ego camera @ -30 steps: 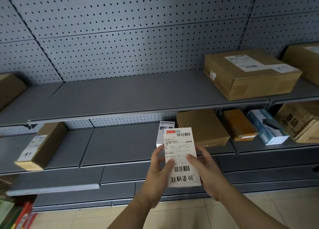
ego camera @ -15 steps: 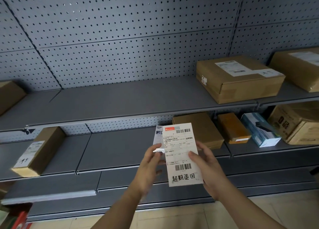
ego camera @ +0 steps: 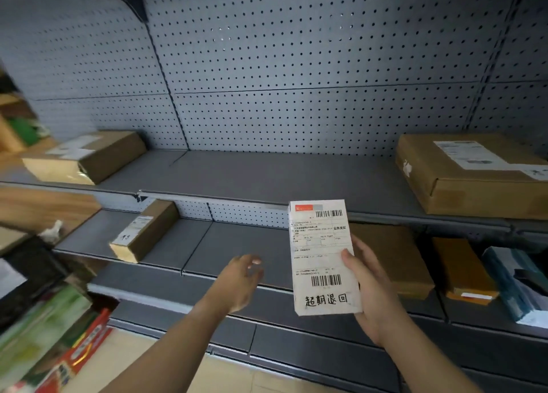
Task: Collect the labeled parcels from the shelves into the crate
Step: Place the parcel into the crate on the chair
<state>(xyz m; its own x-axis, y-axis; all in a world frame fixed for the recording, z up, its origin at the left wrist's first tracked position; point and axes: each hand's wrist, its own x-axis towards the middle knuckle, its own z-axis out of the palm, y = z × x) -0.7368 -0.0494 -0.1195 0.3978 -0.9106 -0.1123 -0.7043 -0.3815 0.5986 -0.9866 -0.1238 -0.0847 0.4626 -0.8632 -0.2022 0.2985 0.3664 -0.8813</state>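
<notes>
My right hand (ego camera: 372, 292) grips a small white parcel (ego camera: 321, 256) with a barcode label and handwritten characters, upright in front of the grey shelves. My left hand (ego camera: 241, 277) hovers free to the parcel's left, fingers relaxed, holding nothing. A narrow brown labeled box (ego camera: 145, 229) lies on the middle shelf at the left. Another labeled brown box (ego camera: 89, 155) sits on the upper shelf at the left, and a large labeled carton (ego camera: 474, 173) on the upper shelf at the right. No crate is in view.
Brown and orange boxes (ego camera: 462, 268) and a blue package (ego camera: 516, 283) fill the middle shelf at the right. Colourful cartons (ego camera: 53, 342) are stacked at the lower left. A perforated grey back panel (ego camera: 296, 66) rises behind the shelves.
My left hand has let go of the white parcel and moved left. The view has swung to the left, bringing the left-hand boxes closer to centre.
</notes>
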